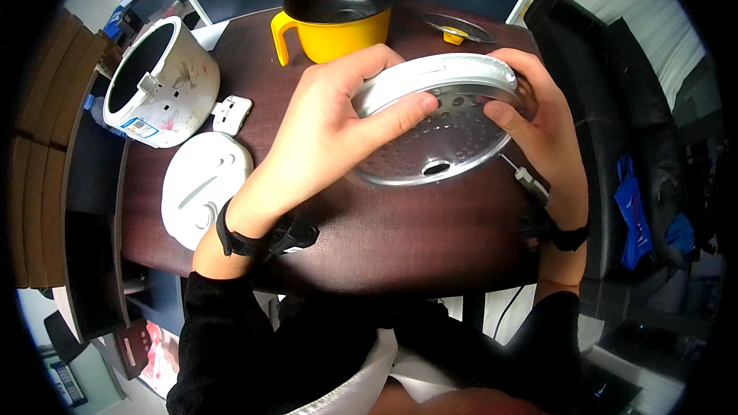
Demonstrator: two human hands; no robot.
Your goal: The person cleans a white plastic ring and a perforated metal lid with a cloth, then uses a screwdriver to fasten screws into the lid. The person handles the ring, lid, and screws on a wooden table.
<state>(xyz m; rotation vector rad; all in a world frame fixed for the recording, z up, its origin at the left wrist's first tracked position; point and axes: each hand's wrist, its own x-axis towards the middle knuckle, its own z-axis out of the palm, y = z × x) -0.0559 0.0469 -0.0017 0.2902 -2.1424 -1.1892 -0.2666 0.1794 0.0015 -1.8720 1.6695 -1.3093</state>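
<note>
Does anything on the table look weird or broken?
Yes: the flowery white pot stands lidless, and a small white part and a rounded white cover lie loose nearby, as if taken apart. I see no spill or clear break.

left hand (327, 104) partly behind metal disc (415, 138)

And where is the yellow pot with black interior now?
In the head view, the pot stands far back on the dark brown table, beyond the left hand, left of the round lid with a yellow knob.
</note>
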